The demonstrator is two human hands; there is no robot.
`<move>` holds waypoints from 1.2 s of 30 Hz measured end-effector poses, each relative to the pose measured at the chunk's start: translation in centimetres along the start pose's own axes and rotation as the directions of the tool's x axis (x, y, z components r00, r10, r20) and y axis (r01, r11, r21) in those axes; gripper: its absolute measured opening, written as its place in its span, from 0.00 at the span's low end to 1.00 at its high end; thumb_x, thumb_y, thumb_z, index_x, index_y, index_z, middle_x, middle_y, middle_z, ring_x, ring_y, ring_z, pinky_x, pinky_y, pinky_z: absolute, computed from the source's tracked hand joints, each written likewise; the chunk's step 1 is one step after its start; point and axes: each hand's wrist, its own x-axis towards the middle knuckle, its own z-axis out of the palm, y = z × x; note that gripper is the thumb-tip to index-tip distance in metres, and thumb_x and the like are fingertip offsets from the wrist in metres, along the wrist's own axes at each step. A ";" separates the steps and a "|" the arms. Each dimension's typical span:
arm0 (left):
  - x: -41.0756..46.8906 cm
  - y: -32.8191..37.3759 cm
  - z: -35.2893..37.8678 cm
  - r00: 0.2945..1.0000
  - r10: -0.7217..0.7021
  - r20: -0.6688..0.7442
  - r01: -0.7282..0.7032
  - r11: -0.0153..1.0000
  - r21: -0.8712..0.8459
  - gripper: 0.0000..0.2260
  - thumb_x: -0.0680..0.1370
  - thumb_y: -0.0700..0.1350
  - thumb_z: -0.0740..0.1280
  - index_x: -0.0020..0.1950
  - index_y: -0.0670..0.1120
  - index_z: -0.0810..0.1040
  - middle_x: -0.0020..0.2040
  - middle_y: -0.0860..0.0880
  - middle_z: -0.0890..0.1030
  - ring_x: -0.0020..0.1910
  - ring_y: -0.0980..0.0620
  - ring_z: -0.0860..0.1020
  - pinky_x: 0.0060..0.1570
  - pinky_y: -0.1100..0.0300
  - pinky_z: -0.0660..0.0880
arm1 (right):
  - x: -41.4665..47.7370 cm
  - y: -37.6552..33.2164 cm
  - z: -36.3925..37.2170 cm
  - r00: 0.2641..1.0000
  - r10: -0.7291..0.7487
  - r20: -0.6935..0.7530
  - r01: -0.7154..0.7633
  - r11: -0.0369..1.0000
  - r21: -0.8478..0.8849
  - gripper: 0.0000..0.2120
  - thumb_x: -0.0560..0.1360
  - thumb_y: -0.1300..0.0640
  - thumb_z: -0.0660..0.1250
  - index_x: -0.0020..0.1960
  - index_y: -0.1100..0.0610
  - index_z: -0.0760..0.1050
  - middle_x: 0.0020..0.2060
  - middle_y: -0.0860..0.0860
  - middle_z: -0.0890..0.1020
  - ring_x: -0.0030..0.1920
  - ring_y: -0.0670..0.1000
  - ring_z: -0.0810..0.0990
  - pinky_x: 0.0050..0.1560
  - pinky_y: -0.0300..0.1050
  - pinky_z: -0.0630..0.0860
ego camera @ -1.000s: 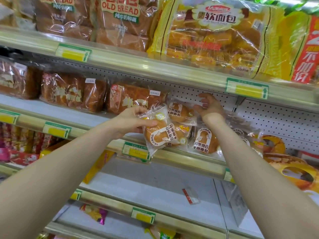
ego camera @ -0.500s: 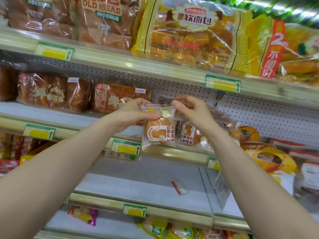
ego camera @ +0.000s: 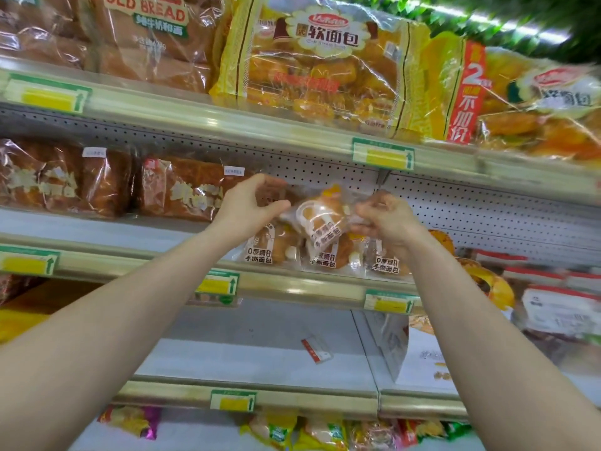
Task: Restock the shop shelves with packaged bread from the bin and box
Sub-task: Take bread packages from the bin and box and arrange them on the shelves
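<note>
My right hand [ego camera: 387, 219] pinches the right edge of a small bread packet [ego camera: 320, 219] in curled fingers [ego camera: 366, 211]; the packet hangs tilted just above the row of like packets [ego camera: 260, 252] at the front edge of the middle shelf [ego camera: 292, 286]; my left hand [ego camera: 250, 206] curves beside its left edge, thumb near the wrapper; whether it grips, I cannot tell.

"OLD BREAD" on brown loaf bag [ego camera: 146, 34], "软面包" on yellow bag [ego camera: 325, 76], "手撕面包" on small packs [ego camera: 260, 252]
</note>
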 end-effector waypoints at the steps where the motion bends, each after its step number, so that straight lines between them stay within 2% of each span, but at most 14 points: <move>1: -0.1 -0.3 0.0 0.999 0.044 -0.026 -0.041 0.992 0.117 0.18 0.74 0.48 0.73 0.63 0.50 0.77 0.57 0.52 0.80 0.57 0.54 0.77 0.57 0.58 0.72 | 0.3 0.3 -0.6 0.998 0.018 -0.055 -0.016 0.999 0.042 0.04 0.79 0.67 0.65 0.48 0.61 0.70 0.53 0.63 0.80 0.38 0.54 0.84 0.38 0.41 0.83; 2: -0.1 -0.5 0.0 0.997 0.071 -0.034 -0.062 0.974 0.218 0.19 0.74 0.49 0.72 0.65 0.51 0.76 0.58 0.50 0.78 0.58 0.51 0.75 0.56 0.57 0.71 | 0.7 0.5 -1.1 0.994 0.040 -0.107 -0.031 0.996 0.085 0.05 0.79 0.69 0.64 0.49 0.61 0.69 0.54 0.64 0.79 0.39 0.54 0.84 0.39 0.42 0.83; 5: 0.0 -1.4 0.5 0.999 0.048 0.004 -0.046 0.917 0.396 0.26 0.74 0.54 0.72 0.71 0.54 0.71 0.70 0.43 0.70 0.69 0.42 0.68 0.68 0.47 0.67 | 2.0 1.2 -2.0 0.969 0.104 -0.224 -0.060 0.979 0.195 0.06 0.79 0.70 0.62 0.54 0.64 0.69 0.54 0.62 0.79 0.39 0.54 0.84 0.38 0.43 0.84; 9: 0.1 -2.3 1.3 0.998 0.023 0.060 -0.051 0.855 0.517 0.31 0.74 0.59 0.70 0.75 0.55 0.67 0.75 0.42 0.62 0.70 0.39 0.66 0.69 0.48 0.63 | 3.5 2.0 -1.8 0.947 0.144 -0.287 -0.088 0.976 0.199 0.07 0.78 0.71 0.63 0.56 0.65 0.71 0.55 0.61 0.81 0.36 0.54 0.86 0.34 0.44 0.82; 11: 0.1 -2.5 1.8 0.995 0.006 0.096 -0.060 0.819 0.571 0.31 0.75 0.60 0.68 0.76 0.57 0.64 0.76 0.41 0.61 0.70 0.36 0.66 0.69 0.47 0.65 | 4.0 2.2 -1.0 0.935 0.177 -0.308 -0.106 0.966 0.234 0.08 0.77 0.74 0.61 0.51 0.64 0.72 0.54 0.61 0.80 0.41 0.59 0.85 0.29 0.45 0.81; 12: 0.1 -2.6 2.1 0.994 0.014 0.109 -0.077 0.796 0.600 0.30 0.76 0.60 0.67 0.76 0.58 0.63 0.77 0.42 0.60 0.69 0.35 0.67 0.69 0.46 0.66 | 4.3 2.4 -0.5 0.925 0.166 -0.341 -0.105 0.976 0.191 0.09 0.76 0.74 0.62 0.48 0.62 0.72 0.54 0.60 0.80 0.44 0.61 0.84 0.29 0.47 0.81; 14: 0.2 -2.9 2.6 0.992 0.057 0.112 -0.115 0.762 0.638 0.26 0.78 0.58 0.65 0.76 0.60 0.63 0.78 0.43 0.57 0.66 0.32 0.69 0.66 0.44 0.68 | 4.7 2.9 0.0 0.907 0.012 -0.421 -0.092 0.981 -0.170 0.08 0.76 0.68 0.65 0.46 0.56 0.72 0.52 0.57 0.80 0.46 0.59 0.82 0.39 0.50 0.82; 17: 0.3 -3.2 3.3 0.992 0.106 0.070 -0.126 0.745 0.655 0.22 0.80 0.54 0.62 0.75 0.59 0.65 0.78 0.43 0.57 0.61 0.30 0.72 0.63 0.43 0.69 | 4.1 3.4 0.4 0.905 -0.201 -0.374 -0.039 0.838 -0.544 0.09 0.78 0.62 0.65 0.57 0.54 0.72 0.47 0.53 0.80 0.43 0.56 0.79 0.39 0.44 0.72; 20: 0.1 -3.3 4.3 0.988 0.156 0.006 -0.118 0.719 0.685 0.20 0.82 0.52 0.60 0.75 0.56 0.66 0.78 0.40 0.57 0.66 0.30 0.68 0.66 0.44 0.67 | 3.9 4.2 0.8 0.883 -0.360 -0.302 0.033 0.689 -0.724 0.14 0.79 0.62 0.62 0.63 0.52 0.71 0.51 0.57 0.80 0.49 0.61 0.79 0.41 0.47 0.71; 23: 0.0 -3.4 5.2 0.978 0.195 -0.072 -0.099 0.740 0.665 0.19 0.82 0.49 0.60 0.74 0.55 0.69 0.78 0.40 0.59 0.67 0.31 0.67 0.63 0.44 0.70 | 3.5 5.3 1.8 0.808 -0.545 -0.222 0.129 0.532 -0.837 0.22 0.75 0.68 0.61 0.67 0.55 0.72 0.62 0.62 0.75 0.57 0.66 0.74 0.52 0.57 0.73; 28: 0.6 -3.2 6.0 0.972 0.184 -0.146 -0.050 0.772 0.634 0.18 0.83 0.48 0.59 0.73 0.56 0.70 0.76 0.42 0.64 0.67 0.34 0.70 0.57 0.45 0.75 | 2.3 7.0 3.5 0.700 -0.710 -0.076 0.181 0.279 -0.943 0.17 0.76 0.61 0.64 0.64 0.51 0.77 0.65 0.61 0.74 0.57 0.66 0.75 0.57 0.61 0.70; 30: 0.8 -3.2 6.2 0.974 0.166 -0.153 -0.035 0.780 0.625 0.18 0.83 0.48 0.58 0.72 0.56 0.70 0.76 0.43 0.65 0.68 0.35 0.68 0.58 0.45 0.74 | 2.6 6.9 3.7 0.745 -0.663 -0.073 0.171 0.297 -0.939 0.13 0.80 0.52 0.63 0.63 0.50 0.77 0.63 0.59 0.76 0.56 0.66 0.75 0.56 0.59 0.70; 32: 1.0 -3.5 6.2 0.973 0.174 -0.153 -0.041 0.779 0.626 0.18 0.82 0.46 0.60 0.72 0.57 0.71 0.75 0.43 0.66 0.68 0.35 0.69 0.58 0.44 0.75 | 3.4 6.6 3.3 0.810 -0.583 -0.068 0.176 0.352 -0.919 0.16 0.80 0.46 0.62 0.63 0.50 0.77 0.62 0.58 0.77 0.58 0.65 0.75 0.57 0.57 0.70; 36: 1.8 -4.1 6.0 0.969 0.194 -0.150 -0.072 0.811 0.581 0.21 0.79 0.38 0.63 0.68 0.56 0.75 0.72 0.43 0.70 0.65 0.34 0.73 0.58 0.42 0.76 | 4.3 5.9 2.5 0.831 -0.555 -0.026 0.279 0.458 -0.844 0.18 0.72 0.68 0.64 0.58 0.54 0.80 0.62 0.57 0.77 0.61 0.64 0.75 0.59 0.55 0.74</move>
